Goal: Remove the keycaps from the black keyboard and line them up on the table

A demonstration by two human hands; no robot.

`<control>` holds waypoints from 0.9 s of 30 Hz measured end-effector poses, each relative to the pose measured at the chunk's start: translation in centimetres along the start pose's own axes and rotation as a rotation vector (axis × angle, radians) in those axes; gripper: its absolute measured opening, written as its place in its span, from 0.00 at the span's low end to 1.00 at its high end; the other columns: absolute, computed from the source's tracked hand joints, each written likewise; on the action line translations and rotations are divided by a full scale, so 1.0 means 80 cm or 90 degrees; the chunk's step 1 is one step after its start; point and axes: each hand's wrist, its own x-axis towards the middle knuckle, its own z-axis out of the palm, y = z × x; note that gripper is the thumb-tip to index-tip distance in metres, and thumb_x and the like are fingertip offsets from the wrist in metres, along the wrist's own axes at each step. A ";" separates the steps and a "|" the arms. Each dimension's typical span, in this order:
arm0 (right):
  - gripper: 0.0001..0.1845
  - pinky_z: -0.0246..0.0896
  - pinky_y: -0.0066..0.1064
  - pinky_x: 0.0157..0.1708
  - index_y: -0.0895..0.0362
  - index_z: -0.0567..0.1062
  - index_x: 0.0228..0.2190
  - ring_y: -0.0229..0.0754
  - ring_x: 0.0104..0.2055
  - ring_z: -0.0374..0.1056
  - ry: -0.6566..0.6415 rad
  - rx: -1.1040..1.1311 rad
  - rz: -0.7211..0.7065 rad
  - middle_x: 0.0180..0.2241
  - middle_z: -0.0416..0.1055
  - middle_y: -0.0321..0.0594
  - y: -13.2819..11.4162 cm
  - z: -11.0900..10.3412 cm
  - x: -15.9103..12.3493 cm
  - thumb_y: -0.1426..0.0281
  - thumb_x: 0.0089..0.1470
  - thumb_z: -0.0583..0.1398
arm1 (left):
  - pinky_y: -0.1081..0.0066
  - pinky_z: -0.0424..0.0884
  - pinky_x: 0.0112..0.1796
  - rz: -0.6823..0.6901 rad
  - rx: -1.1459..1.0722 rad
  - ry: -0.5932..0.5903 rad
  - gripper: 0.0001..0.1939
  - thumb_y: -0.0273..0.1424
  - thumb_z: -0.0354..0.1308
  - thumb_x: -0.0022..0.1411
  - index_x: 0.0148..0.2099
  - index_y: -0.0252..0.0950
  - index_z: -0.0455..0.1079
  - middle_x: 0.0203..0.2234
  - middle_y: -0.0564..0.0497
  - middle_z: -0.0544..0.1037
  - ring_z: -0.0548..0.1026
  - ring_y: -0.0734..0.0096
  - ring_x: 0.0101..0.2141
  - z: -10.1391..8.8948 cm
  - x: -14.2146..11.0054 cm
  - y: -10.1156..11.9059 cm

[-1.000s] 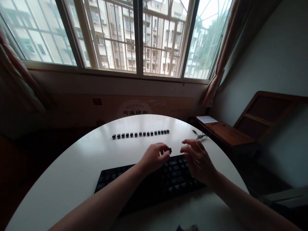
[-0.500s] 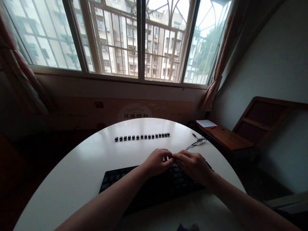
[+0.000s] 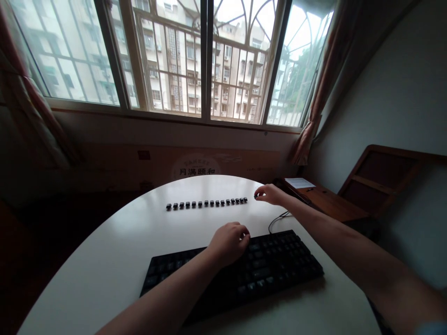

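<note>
A black keyboard (image 3: pixel 268 263) lies at a slant on the white round table, partly hidden by my left forearm. My left hand (image 3: pixel 230 239) rests at its back edge, fingers curled and fingertips drawn to the thumb; whether anything small is between them is hidden. Farther back, my right hand (image 3: pixel 270 193) pinches a small black keycap (image 3: pixel 256 196) at or just above the tabletop. Left of it runs a row of several black keycaps (image 3: pixel 206 203), spaced apart, and the held one is near the row's right end.
The keyboard's cable (image 3: pixel 275 222) runs from its back edge under my right forearm. The white table (image 3: pixel 115 251) has a curved edge. Beyond it at the right stands a wooden chair or bench (image 3: pixel 331 204) with a paper sheet (image 3: pixel 299 182). A barred window is ahead.
My hands came together over the keyboard, where the keycap seems to have passed from left to right. My right hand then moved away to the row's right end; my left stayed near the keyboard.
</note>
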 end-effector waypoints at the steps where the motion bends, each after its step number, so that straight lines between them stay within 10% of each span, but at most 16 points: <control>1: 0.10 0.62 0.25 0.33 0.58 0.82 0.36 0.39 0.31 0.72 -0.023 0.003 0.008 0.32 0.79 0.39 0.009 0.006 0.013 0.69 0.51 0.65 | 0.67 0.68 0.37 -0.003 0.001 -0.003 0.14 0.34 0.51 0.63 0.40 0.39 0.77 0.35 0.47 0.78 0.75 0.62 0.36 -0.001 0.000 0.001; 11: 0.14 0.58 0.24 0.28 0.54 0.83 0.37 0.38 0.30 0.70 -0.180 -0.003 0.036 0.32 0.78 0.37 0.041 0.043 0.077 0.69 0.45 0.66 | 0.66 0.69 0.36 -0.029 -0.019 -0.049 0.14 0.34 0.51 0.63 0.42 0.39 0.77 0.36 0.46 0.78 0.75 0.61 0.37 -0.007 0.002 0.004; 27: 0.24 0.63 0.26 0.32 0.55 0.82 0.42 0.42 0.34 0.73 -0.212 -0.007 0.026 0.34 0.80 0.39 0.035 0.040 0.086 0.68 0.39 0.69 | 0.66 0.68 0.37 -0.021 -0.003 -0.048 0.13 0.34 0.51 0.63 0.42 0.39 0.77 0.36 0.46 0.78 0.75 0.61 0.37 -0.004 0.002 0.003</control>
